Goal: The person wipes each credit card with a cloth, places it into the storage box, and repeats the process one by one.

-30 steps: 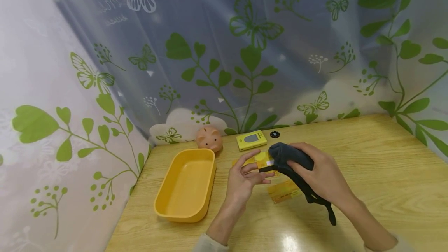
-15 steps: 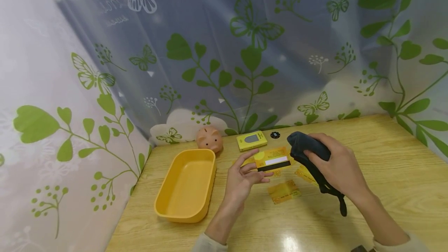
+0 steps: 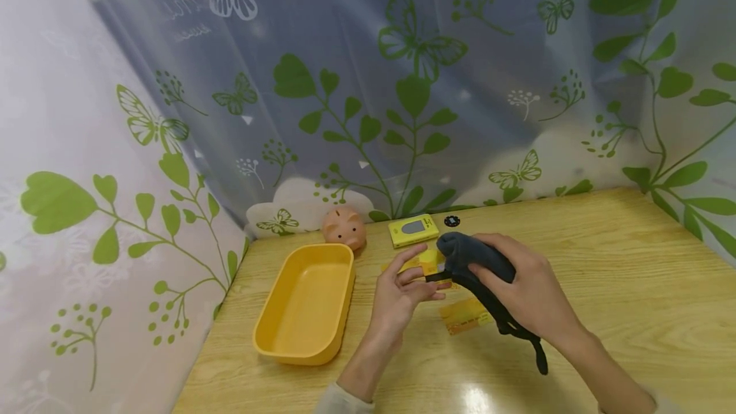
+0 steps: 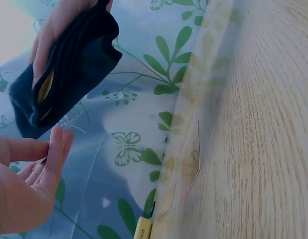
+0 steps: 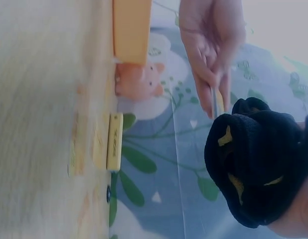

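Table (image 3: 632, 286) of pale wood grain, a bright glare spot near its front edge, stands against a blue-grey and white curtain (image 3: 489, 114) printed with green leaves and butterflies. On it are an orange tray (image 3: 305, 299), a pink piggy bank (image 3: 344, 229), a yellow box (image 3: 413, 230), a black chip (image 3: 452, 221) and a flat yellow card (image 3: 462, 317). Above the table, the right hand (image 3: 531, 289) grips a bunched cloth (image 3: 468, 254) from the right. The cloth's long axis slants from far left to near right, its free end pointing at the left hand (image 3: 397, 302), which pinches a raised card (image 3: 428, 256) by one end. That card runs rightward behind the cloth; contact is unclear. The cloth looks dark navy, soft and thick, with yellow patches in its folds and a black strap (image 3: 499, 313) trailing down.
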A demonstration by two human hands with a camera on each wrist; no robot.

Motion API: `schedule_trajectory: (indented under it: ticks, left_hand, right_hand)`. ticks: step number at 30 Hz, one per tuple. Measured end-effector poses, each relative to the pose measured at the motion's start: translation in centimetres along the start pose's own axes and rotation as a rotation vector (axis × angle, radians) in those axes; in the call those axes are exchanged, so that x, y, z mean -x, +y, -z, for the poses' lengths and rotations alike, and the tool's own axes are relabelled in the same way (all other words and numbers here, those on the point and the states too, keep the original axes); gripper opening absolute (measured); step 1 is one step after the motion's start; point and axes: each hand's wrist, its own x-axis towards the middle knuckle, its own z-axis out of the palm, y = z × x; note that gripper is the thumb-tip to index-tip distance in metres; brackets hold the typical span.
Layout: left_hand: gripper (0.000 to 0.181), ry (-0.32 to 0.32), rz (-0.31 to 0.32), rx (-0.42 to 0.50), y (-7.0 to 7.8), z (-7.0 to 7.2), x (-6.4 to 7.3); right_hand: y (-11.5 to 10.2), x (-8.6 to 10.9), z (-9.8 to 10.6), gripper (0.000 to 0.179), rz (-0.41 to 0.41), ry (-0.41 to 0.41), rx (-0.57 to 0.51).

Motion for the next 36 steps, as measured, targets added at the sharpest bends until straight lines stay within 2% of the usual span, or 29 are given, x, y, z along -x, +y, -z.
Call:
schedule_trajectory:
  ticks: [5, 10, 19, 30, 36]
  left_hand:
    - [0.063, -0.039, -0.013, -0.045, 0.0, -0.2, 0.1]
    - [0.060, -0.043, -0.021, -0.109, 0.2, -0.3, 0.2]
    - [0.059, -0.054, -0.040, -0.085, 0.1, -0.4, 0.3]
    - [0.064, 0.032, -0.032, -0.038, 0.1, -0.3, 0.2]
    - [0.064, 0.053, -0.026, -0.001, 0.4, 0.0, 0.1]
  right_hand:
    - [-0.6, 0.4, -1.3, 0.042, 0.012, -0.055, -0.036]
    - [-1.0, 0.7, -2.0, 0.041, 0.014, -0.082, -0.037]
    - [-1.1, 0.6, -2.0, 0.039, -0.011, -0.080, -0.021]
    - [-0.2, 0.3, -1.0, 0.041, -0.026, -0.059, 0.009]
    - [0.4, -0.1, 0.0, 0.040, -0.073, -0.055, 0.008]
